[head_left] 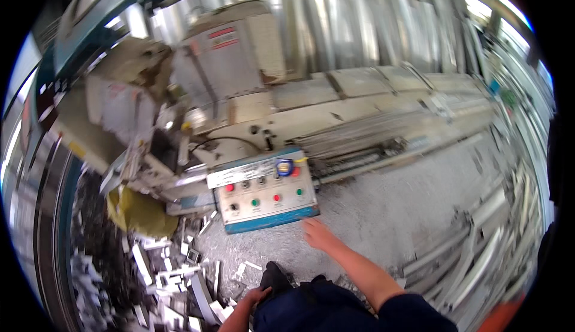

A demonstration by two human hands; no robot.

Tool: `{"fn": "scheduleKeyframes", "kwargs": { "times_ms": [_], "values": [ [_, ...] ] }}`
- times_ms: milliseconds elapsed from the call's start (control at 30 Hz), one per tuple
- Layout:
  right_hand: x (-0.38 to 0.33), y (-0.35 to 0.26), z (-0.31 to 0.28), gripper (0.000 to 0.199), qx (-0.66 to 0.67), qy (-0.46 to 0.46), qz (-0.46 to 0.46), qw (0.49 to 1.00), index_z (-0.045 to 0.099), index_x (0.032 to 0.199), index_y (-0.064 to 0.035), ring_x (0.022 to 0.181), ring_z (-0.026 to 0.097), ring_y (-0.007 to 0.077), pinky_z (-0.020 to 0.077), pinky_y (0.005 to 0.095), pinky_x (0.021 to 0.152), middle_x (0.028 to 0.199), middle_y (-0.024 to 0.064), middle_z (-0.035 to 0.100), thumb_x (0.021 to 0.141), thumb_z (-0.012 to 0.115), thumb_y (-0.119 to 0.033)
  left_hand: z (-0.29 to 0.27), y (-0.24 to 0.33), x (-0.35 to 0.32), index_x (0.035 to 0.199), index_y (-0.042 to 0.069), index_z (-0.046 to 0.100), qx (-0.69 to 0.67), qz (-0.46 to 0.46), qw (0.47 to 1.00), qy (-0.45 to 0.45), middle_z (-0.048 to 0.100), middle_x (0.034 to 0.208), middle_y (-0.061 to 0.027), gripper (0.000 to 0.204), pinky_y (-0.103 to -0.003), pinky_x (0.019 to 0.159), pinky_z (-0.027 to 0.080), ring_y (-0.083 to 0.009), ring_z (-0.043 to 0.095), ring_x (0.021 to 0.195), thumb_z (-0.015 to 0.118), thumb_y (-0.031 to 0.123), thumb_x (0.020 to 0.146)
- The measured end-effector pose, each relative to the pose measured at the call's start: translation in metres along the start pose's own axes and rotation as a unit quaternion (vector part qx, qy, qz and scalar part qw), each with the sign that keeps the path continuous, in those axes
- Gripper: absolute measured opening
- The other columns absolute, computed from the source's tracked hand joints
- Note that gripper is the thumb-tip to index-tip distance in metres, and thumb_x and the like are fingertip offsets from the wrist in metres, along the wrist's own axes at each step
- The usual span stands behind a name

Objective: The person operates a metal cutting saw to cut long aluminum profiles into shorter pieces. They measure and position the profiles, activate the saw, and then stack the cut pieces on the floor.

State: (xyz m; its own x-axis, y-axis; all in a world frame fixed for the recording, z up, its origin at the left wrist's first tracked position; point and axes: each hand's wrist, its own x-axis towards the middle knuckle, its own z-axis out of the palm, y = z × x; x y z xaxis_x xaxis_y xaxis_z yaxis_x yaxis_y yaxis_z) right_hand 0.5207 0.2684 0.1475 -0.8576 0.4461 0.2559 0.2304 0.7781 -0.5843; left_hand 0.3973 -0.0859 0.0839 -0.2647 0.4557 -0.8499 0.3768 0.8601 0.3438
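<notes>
One control box: set on the near side of the machine, left of the middle; white face framed in blue, with red, green and dark controls arranged in two rows.
Upper edge of box: occupied by a white strip and a blue tape measure.
Right hand: held just below the box's lower right corner; fingers seen loosely bent, blurred; whether the box is touched cannot be told.
Left hand: lowered beside the dark-clothed leg; whether spread or pressed together cannot be told.
Machine bed: extended across the room behind the box, pale and worn, its surface marked.
Machine housings: mounted at the left end, grey and beige; one marked with a red-and-white label.
Floor: grey, scuffed; covered at lower left by metal offcuts.
Yellow sack: placed left of the box, above the offcuts.
Long bars: heaped on the floor at right.
Back wall: lined with upright metal profiles, blurred.
Blue beam: slanted across the upper left.
</notes>
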Motion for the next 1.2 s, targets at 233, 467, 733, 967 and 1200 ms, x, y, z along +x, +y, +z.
{"fn": "scheduleKeyframes", "kwargs": {
  "times_ms": [233, 467, 733, 967, 1200],
  "values": [
    [-0.38, 0.13, -0.016, 0.043, -0.162, -0.401, 0.209, 0.877, 0.065, 0.106, -0.002, 0.098, 0.064, 0.036, 0.0504, 0.0462, 0.085, 0.107, 0.0224, 0.066, 0.087, 0.057, -0.04, -0.005, 0.033, 0.024, 0.121, -0.001, 0.062, 0.097, 0.027, 0.995, 0.003, 0.062, 0.12, -0.0262, 0.082, -0.046, 0.1, 0.044, -0.0391, 0.058, 0.114, 0.046, 0.071, 0.084],
    [-0.379, 0.104, 0.0, 0.035, -0.127, -0.544, 0.279, 0.781, 0.068, 0.102, -0.006, 0.095, 0.066, 0.0326, 0.0518, 0.0437, 0.078, 0.099, 0.0206, 0.067, 0.086, 0.055, -0.034, 0.003, -0.024, 0.019, 0.124, 0.002, 0.062, 0.083, -0.001, 0.996, -0.008, 0.06, 0.125, -0.0242, 0.087, -0.045, 0.1, 0.044, -0.0409, 0.057, 0.116, 0.043, 0.076, 0.082],
    [-0.086, 0.003, 0.048, 0.042, 0.076, -0.162, 0.33, 0.927, 0.066, 0.113, -0.0033, 0.106, 0.061, 0.0377, 0.0477, 0.0442, 0.091, 0.107, 0.0197, 0.067, 0.084, 0.058, -0.032, -0.044, -0.004, 0.004, 0.12, 0.004, 0.065, 0.088, 0.034, 0.995, -0.041, 0.061, 0.124, -0.0229, 0.079, -0.044, 0.1, 0.044, -0.04, 0.057, 0.115, 0.047, 0.072, 0.083],
    [0.084, -0.101, 0.084, 0.036, 0.222, -0.192, 0.105, 0.95, 0.066, 0.109, -0.003, 0.082, 0.067, 0.0221, 0.0517, 0.0357, 0.076, 0.091, 0.0148, 0.07, 0.085, 0.066, -0.03, -0.036, -0.076, -0.029, 0.119, 0.004, 0.065, -0.025, 0.018, 0.999, 0.039, 0.061, 0.124, -0.0226, 0.074, -0.044, 0.1, 0.044, -0.0387, 0.056, 0.117, 0.044, 0.067, 0.087],
    [-0.043, -0.028, 0.152, 0.034, 0.026, -0.46, 0.221, 0.86, 0.068, 0.089, -0.0042, 0.083, 0.068, 0.0341, 0.0522, 0.0432, 0.076, 0.088, 0.0181, 0.07, 0.082, 0.058, -0.036, -0.05, -0.135, -0.036, 0.127, 0.005, 0.061, -0.227, -0.017, 0.973, 0.033, 0.057, 0.131, -0.0225, 0.082, -0.039, 0.105, 0.04, -0.037, 0.052, 0.125, 0.039, 0.073, 0.087]
  ]
}}
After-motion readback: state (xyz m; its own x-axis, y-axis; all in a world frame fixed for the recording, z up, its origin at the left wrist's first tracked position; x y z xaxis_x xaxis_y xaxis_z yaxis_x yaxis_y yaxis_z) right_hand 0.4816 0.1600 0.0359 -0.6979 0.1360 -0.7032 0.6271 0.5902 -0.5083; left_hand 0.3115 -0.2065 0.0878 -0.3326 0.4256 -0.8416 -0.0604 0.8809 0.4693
